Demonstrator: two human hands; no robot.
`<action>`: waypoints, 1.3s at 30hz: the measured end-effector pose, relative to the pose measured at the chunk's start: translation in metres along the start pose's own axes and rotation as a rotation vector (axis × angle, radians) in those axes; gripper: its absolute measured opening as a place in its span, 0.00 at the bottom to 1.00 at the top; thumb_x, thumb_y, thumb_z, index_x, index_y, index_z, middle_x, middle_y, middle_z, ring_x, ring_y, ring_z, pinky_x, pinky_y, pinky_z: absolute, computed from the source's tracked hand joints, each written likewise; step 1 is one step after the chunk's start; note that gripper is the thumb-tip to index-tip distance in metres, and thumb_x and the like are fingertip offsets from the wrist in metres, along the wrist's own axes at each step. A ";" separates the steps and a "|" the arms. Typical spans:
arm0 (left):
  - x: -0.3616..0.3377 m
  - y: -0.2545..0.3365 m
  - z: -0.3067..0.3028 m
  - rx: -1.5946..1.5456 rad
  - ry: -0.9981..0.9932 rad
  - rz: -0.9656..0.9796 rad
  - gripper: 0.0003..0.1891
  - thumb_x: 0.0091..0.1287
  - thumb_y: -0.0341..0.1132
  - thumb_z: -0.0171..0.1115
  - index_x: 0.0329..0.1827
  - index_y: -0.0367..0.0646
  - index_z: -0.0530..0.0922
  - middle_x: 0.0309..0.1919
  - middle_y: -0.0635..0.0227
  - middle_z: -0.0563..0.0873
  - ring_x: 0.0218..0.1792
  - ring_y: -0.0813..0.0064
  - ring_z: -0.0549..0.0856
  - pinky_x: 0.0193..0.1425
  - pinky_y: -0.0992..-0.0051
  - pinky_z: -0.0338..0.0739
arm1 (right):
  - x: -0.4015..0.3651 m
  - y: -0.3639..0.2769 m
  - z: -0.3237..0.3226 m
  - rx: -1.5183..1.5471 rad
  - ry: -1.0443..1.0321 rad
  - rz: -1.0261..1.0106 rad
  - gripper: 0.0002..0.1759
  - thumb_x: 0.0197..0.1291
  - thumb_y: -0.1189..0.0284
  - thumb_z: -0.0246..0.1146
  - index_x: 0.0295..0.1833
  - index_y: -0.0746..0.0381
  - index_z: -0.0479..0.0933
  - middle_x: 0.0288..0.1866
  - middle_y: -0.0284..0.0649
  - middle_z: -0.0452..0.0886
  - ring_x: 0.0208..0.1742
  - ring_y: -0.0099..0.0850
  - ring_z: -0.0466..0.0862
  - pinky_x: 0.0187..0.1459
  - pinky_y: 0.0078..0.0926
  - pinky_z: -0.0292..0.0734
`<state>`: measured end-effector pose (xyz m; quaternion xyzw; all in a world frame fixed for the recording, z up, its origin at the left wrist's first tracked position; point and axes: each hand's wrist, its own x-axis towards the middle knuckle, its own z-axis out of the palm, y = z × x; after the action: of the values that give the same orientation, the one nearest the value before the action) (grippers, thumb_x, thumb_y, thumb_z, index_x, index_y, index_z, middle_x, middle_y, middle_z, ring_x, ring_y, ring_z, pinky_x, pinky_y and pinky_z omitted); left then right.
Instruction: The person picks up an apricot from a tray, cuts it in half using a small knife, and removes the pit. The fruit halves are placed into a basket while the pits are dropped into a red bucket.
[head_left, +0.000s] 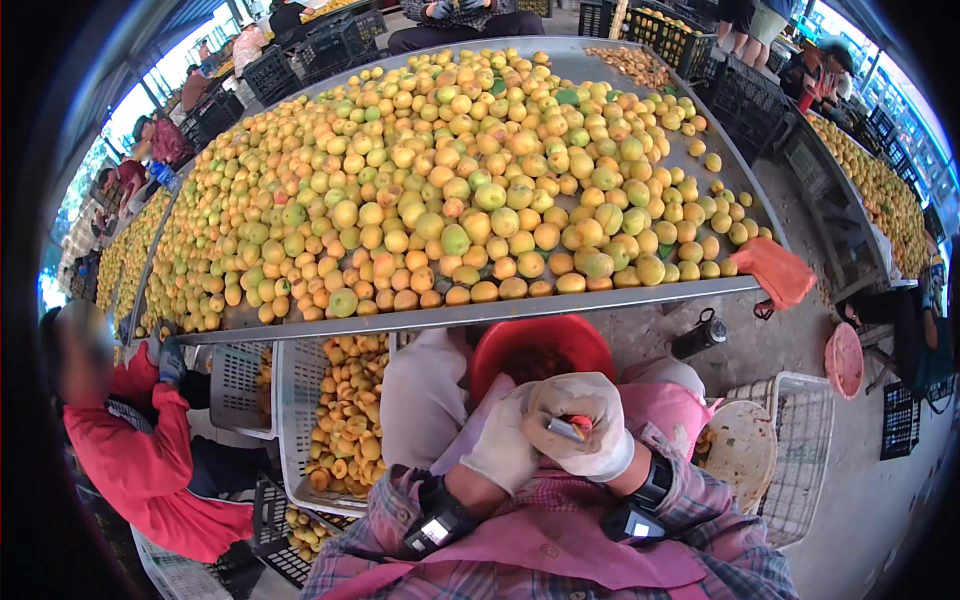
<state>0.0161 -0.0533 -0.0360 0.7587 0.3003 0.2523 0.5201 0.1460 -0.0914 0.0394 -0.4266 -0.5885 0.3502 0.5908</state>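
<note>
Both my hands wear whitish gloves and meet over my lap. My right hand is curled round a small tool with a short metal blade and an orange-red part beside it. My left hand is closed and pressed against the right one; its fingertips are partly hidden, and I cannot tell what they hold. Just beyond the hands, between my knees, sits a red basin with dark brown bits inside. Above it, a metal table carries a wide heap of yellow-orange apricots.
Left of my knees, a light crate holds split apricots. An orange-red bag hangs at the table's right corner. A black bottle and a white crate stand to the right. A person in red sits at left.
</note>
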 end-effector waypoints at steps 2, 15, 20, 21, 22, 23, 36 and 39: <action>0.001 -0.001 -0.002 0.105 0.008 0.070 0.15 0.59 0.30 0.60 0.49 0.37 0.78 0.45 0.50 0.84 0.50 0.48 0.82 0.54 0.61 0.77 | -0.001 0.002 -0.002 -0.161 -0.025 -0.006 0.09 0.47 0.84 0.65 0.23 0.62 0.72 0.24 0.40 0.78 0.26 0.35 0.81 0.30 0.27 0.75; 0.014 0.051 -0.047 -0.882 -0.289 -0.260 0.24 0.76 0.50 0.45 0.57 0.37 0.76 0.40 0.65 0.85 0.30 0.80 0.81 0.29 0.81 0.75 | 0.029 -0.038 -0.026 0.874 0.385 -0.067 0.22 0.75 0.59 0.52 0.26 0.57 0.61 0.16 0.32 0.61 0.13 0.24 0.59 0.16 0.26 0.63; 0.011 0.050 -0.044 -0.336 -0.155 0.012 0.17 0.72 0.40 0.49 0.52 0.35 0.76 0.40 0.62 0.85 0.32 0.76 0.83 0.29 0.79 0.75 | 0.031 -0.050 -0.015 0.648 0.312 -0.188 0.25 0.75 0.55 0.50 0.24 0.56 0.60 0.13 0.29 0.59 0.09 0.23 0.58 0.13 0.27 0.66; 0.010 0.046 -0.043 -0.176 -0.097 0.137 0.14 0.69 0.35 0.53 0.49 0.34 0.76 0.41 0.60 0.85 0.32 0.74 0.83 0.29 0.77 0.76 | 0.031 -0.049 -0.014 0.639 0.266 -0.203 0.25 0.74 0.55 0.51 0.24 0.56 0.60 0.13 0.30 0.59 0.09 0.23 0.59 0.13 0.27 0.66; 0.010 0.049 -0.046 -0.175 -0.094 0.137 0.14 0.69 0.35 0.53 0.49 0.34 0.76 0.41 0.60 0.85 0.32 0.74 0.83 0.29 0.77 0.76 | 0.031 -0.050 -0.012 0.647 0.255 -0.189 0.25 0.73 0.55 0.53 0.23 0.56 0.61 0.12 0.30 0.61 0.08 0.23 0.60 0.14 0.27 0.67; 0.012 0.054 -0.049 -0.205 -0.134 0.114 0.12 0.64 0.30 0.57 0.48 0.33 0.75 0.43 0.59 0.85 0.34 0.72 0.84 0.30 0.76 0.76 | 0.031 -0.052 -0.011 0.649 0.252 -0.190 0.25 0.73 0.55 0.53 0.23 0.56 0.61 0.12 0.30 0.61 0.08 0.23 0.60 0.14 0.27 0.67; 0.009 0.062 -0.044 -0.061 -0.028 0.298 0.21 0.79 0.41 0.41 0.54 0.33 0.77 0.33 0.67 0.85 0.30 0.81 0.83 0.33 0.79 0.79 | 0.012 -0.043 -0.008 0.321 0.131 -0.287 0.08 0.44 0.86 0.61 0.23 0.62 0.71 0.23 0.39 0.75 0.24 0.36 0.78 0.29 0.29 0.76; 0.006 0.059 -0.038 -0.089 0.014 0.236 0.18 0.77 0.38 0.44 0.54 0.33 0.77 0.35 0.66 0.85 0.28 0.81 0.83 0.33 0.80 0.79 | 0.013 -0.037 -0.010 0.110 0.079 -0.314 0.10 0.38 0.87 0.61 0.23 0.62 0.71 0.23 0.40 0.76 0.24 0.38 0.78 0.29 0.29 0.77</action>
<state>0.0049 -0.0411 0.0326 0.7630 0.2012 0.3303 0.5179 0.1536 -0.0945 0.0788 -0.3101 -0.6042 0.2681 0.6833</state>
